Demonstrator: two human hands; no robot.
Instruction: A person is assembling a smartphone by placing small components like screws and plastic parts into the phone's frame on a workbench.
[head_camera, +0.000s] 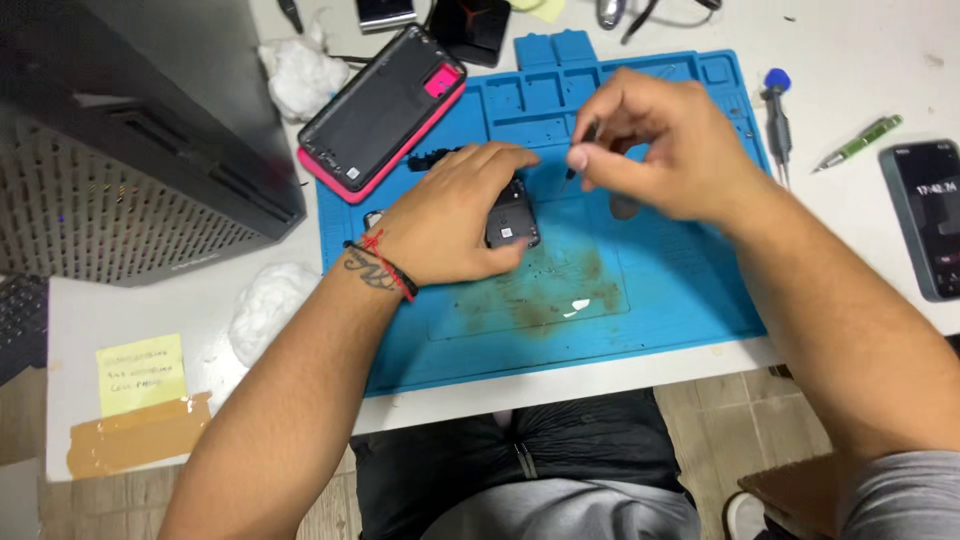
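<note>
My left hand (450, 215) presses down on a small dark phone part (512, 225) lying on the blue repair mat (660, 290). My right hand (655, 145) hovers just right of it, pinching a thin dark tool (578, 160) between thumb and fingers, its tip pointing down toward the part. An opened phone with a black inner back and pink frame (385, 110) lies at the mat's upper left corner. Most of the dark part is hidden under my left fingers.
A dark computer case (130, 130) stands at the left. White wads of tissue (268, 305) (300, 75) lie on the white table. A screwdriver (777, 115), a green pen-like tool (858, 143) and a lit phone (930, 215) lie at the right. A yellow note (140, 372) and brown tape (135, 435) sit at the front left.
</note>
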